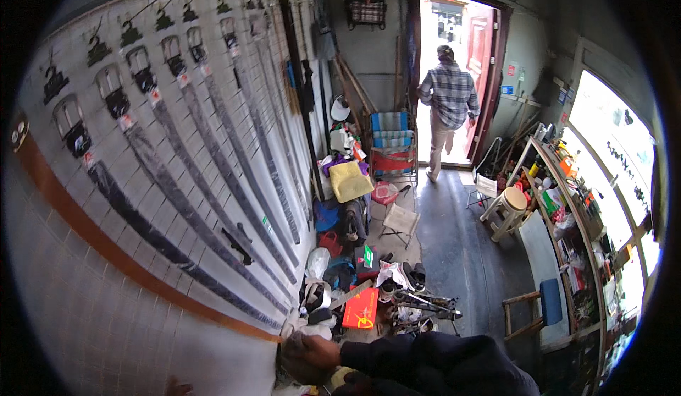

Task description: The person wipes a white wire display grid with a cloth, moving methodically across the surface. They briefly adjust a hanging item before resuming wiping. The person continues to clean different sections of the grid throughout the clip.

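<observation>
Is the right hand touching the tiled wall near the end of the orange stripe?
Touching. The head view shows the right hand pressed against the tiled wall, just below the orange stripe, with no gap visible.

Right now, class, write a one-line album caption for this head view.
A right hand presses white cloth against a wall hung with long saw blades, while another person leaves through the open doorway.

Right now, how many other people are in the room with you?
1: a person in a plaid shirt stands in the open doorway at the far end, back to the camera. Anyone outside or behind the camera would be hidden.
</observation>
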A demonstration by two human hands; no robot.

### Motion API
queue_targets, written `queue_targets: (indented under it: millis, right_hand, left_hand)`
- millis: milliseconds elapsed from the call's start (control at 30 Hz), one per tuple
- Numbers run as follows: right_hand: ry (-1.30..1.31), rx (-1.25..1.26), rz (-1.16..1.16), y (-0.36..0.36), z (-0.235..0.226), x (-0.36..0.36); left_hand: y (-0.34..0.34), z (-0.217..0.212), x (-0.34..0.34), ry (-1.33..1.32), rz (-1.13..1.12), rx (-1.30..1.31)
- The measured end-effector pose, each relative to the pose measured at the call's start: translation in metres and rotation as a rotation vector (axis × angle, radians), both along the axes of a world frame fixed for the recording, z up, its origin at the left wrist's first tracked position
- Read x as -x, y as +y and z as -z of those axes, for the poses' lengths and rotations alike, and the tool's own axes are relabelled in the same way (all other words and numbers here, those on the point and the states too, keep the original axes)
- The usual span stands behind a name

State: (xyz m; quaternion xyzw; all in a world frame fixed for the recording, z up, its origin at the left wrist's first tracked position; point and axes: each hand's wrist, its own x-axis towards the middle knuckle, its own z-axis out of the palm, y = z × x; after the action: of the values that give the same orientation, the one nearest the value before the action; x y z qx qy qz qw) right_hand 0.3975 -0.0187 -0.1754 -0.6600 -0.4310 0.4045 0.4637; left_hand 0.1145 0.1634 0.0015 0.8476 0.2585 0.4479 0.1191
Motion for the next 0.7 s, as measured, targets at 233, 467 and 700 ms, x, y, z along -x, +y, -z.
queue_targets:
  millis: [233,467,700]
  right_hand:
    - [0.358,-0.147,0.074,0.026,-0.047,0.004]
    - [1.242,-0.070,0.189,0.052,-0.123,0.020]
    - [1.275,-0.068,0.029,0.069,-0.137,0.051]
  left_hand:
    - [-0.083,0.073,-0.020,0.001,0.094,0.828]
    - [-0.096,0.059,-0.021,-0.287,0.270,1.208]
    - [-0.108,0.051,-0.016,-0.121,0.124,1.073]
